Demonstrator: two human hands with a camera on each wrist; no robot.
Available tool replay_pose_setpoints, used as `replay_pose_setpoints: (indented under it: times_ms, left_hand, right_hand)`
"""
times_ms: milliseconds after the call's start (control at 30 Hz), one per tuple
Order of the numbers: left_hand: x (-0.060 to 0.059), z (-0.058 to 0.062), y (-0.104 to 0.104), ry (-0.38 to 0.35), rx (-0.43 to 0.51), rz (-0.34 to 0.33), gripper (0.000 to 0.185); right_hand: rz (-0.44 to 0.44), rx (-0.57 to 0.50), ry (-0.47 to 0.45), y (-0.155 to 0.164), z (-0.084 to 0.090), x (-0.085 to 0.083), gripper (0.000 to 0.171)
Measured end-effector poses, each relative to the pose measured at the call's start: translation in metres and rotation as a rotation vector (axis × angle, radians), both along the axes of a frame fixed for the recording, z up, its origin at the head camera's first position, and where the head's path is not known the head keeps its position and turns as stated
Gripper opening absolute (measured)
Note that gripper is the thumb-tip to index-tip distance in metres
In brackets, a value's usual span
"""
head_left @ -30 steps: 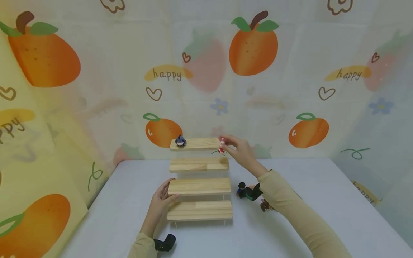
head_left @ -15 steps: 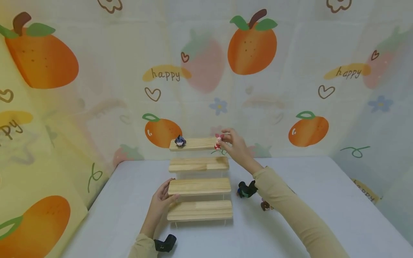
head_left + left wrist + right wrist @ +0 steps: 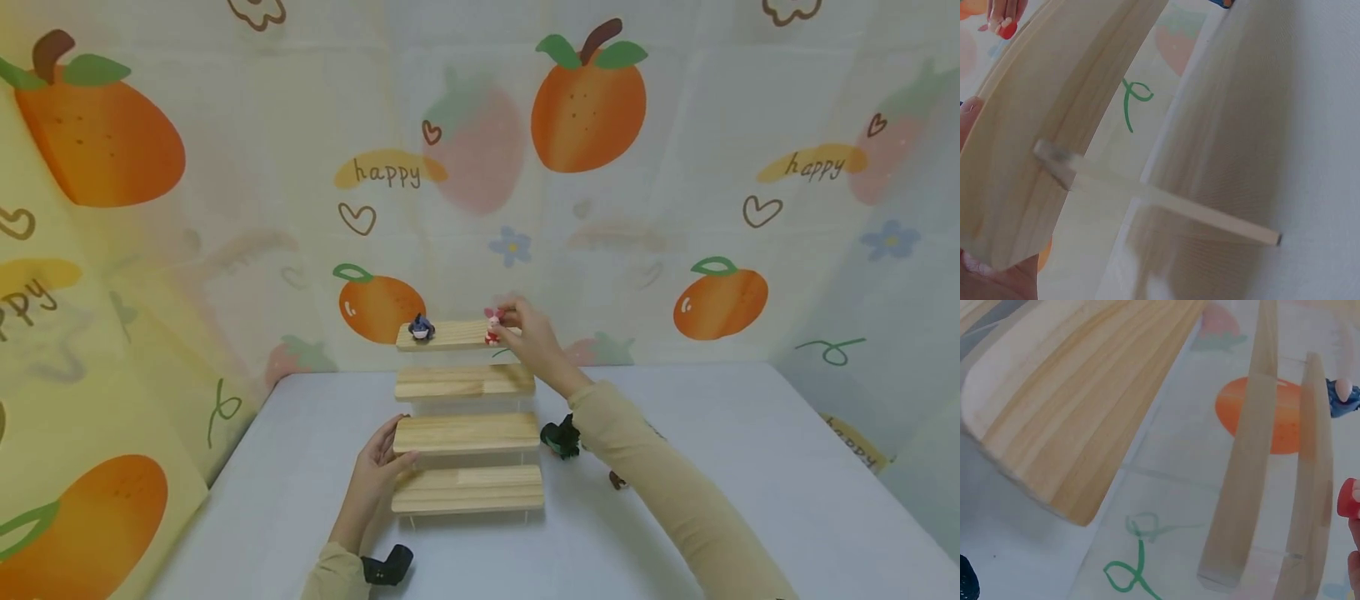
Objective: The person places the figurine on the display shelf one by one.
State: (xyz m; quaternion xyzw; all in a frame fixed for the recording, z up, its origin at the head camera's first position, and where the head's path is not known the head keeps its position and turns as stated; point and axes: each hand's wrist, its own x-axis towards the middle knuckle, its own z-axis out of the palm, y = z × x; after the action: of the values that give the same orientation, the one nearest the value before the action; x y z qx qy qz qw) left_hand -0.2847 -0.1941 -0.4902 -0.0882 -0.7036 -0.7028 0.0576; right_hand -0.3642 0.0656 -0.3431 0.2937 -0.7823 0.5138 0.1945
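While your left hand [image 3: 378, 471] rests open against the third plank at 9 o'clock, your right hand [image 3: 528, 337] has carried the pink figurine [image 3: 492, 326] leftward onto the top shelf [image 3: 450, 335], fingers pinching it; whether it stands on its own is hidden, and your forearm covers the dark toys [image 3: 560, 437] on the bench [image 3: 750, 467] at 3 o'clock
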Motion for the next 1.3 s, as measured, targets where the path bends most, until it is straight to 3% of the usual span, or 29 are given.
replay_pose_setpoints:
  times_ms: [367, 600, 767, 1000, 1300]
  left_hand:
    - [0.002, 0.003, 0.001, -0.013, 0.023, -0.006, 0.072]
    - [0.002, 0.002, 0.001, -0.011, 0.042, -0.028, 0.071]
    - [0.001, 0.002, 0.001, -0.017, 0.049, -0.025, 0.071]
    - [0.001, 0.005, 0.001, -0.009, 0.039, -0.022, 0.069]
    - [0.001, 0.003, 0.001, -0.02, 0.04, -0.018, 0.072]
  right_hand:
    - [-0.026, -0.042, 0.033, -0.019, -0.001, -0.007, 0.024]
    - [-0.035, -0.028, -0.036, -0.034, -0.005, -0.009, 0.024]
    - [-0.028, -0.015, 0.008, -0.044, -0.007, -0.01, 0.022]
    - [-0.087, 0.026, 0.055, -0.051, -0.006, -0.01, 0.021]
    - [-0.085, 0.067, 0.059, -0.053, -0.006, -0.012, 0.018]
